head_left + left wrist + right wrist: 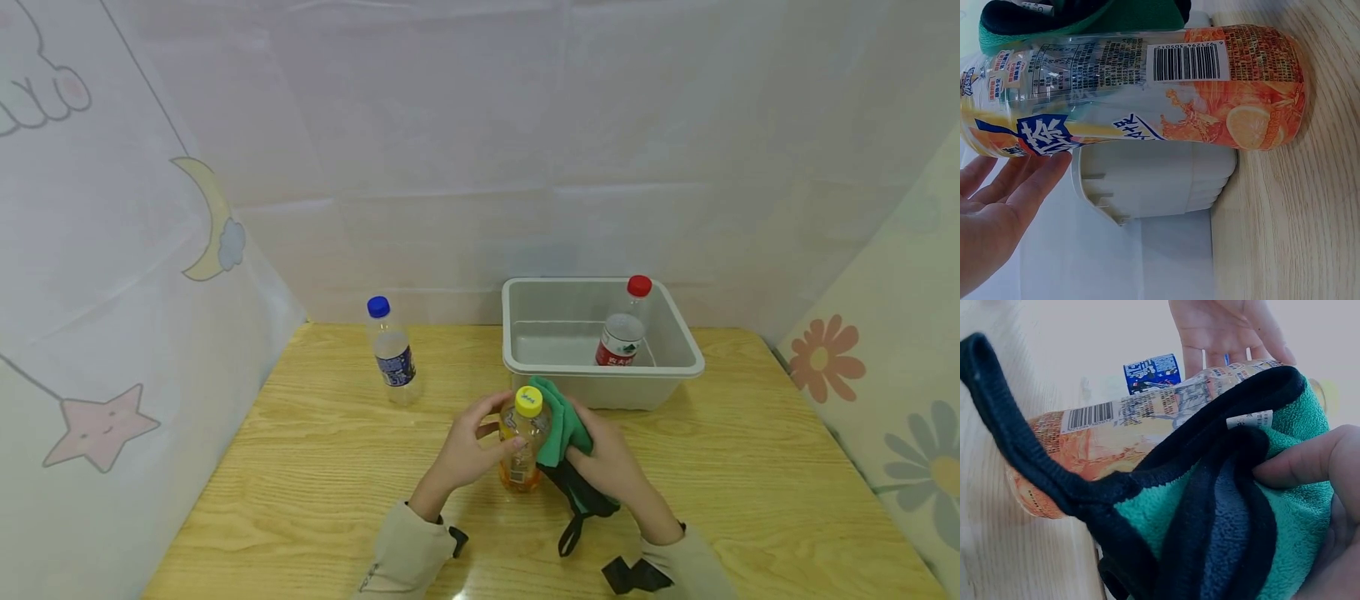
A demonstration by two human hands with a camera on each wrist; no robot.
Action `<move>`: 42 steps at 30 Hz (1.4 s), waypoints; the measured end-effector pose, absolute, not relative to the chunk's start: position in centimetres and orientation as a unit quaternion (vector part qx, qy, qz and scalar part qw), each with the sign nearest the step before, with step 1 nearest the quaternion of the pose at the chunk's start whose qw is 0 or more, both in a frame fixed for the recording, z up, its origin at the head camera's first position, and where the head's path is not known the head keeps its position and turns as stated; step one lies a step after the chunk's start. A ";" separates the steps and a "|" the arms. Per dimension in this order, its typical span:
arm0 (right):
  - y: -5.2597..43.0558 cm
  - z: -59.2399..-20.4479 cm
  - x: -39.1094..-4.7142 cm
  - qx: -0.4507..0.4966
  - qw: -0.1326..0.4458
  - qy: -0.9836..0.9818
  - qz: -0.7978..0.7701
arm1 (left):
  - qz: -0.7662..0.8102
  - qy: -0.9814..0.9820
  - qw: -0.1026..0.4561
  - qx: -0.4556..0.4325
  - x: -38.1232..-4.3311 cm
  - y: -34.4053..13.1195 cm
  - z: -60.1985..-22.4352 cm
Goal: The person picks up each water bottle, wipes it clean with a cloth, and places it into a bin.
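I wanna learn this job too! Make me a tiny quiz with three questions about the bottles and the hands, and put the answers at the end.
1. True or false: the red-capped bottle is inside the plastic bin.

2. What colour is the cap on the orange-labelled bottle?
A) blue
B) yellow
C) red

3. Which hand holds the green cloth?

Key:
1. True.
2. B, yellow.
3. The right hand.

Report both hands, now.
Left hand: holding the yellow-capped bottle, thumb in front.
Right hand: gripping the green cloth at the bottle's side.
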State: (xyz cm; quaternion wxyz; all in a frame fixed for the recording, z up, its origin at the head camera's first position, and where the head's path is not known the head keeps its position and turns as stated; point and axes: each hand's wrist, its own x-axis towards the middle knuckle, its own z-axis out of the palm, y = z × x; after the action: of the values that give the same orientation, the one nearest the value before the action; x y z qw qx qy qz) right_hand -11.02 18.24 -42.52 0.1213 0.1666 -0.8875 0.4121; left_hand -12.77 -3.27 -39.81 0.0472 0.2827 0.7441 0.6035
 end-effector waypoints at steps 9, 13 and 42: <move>18.2 -43.7 -11.3 0.157 0.099 -0.888 0.421 | 0.608 0.740 0.045 0.284 -12.7 -3.2 -39.7; 18.0 -44.0 -11.2 0.153 0.095 -0.885 0.430 | 0.609 0.740 0.046 0.281 -12.6 -3.3 -39.7; 18.4 -46.7 -11.1 0.114 0.055 -0.893 0.432 | 0.608 0.741 0.035 0.284 -12.6 -3.1 -40.2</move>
State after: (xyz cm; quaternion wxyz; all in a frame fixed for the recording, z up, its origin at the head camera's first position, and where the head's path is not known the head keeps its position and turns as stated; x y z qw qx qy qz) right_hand -11.08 18.39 -46.67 0.0546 0.1136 -0.8931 0.4319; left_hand -12.63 -3.12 -40.23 0.0350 0.2837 0.7407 0.6080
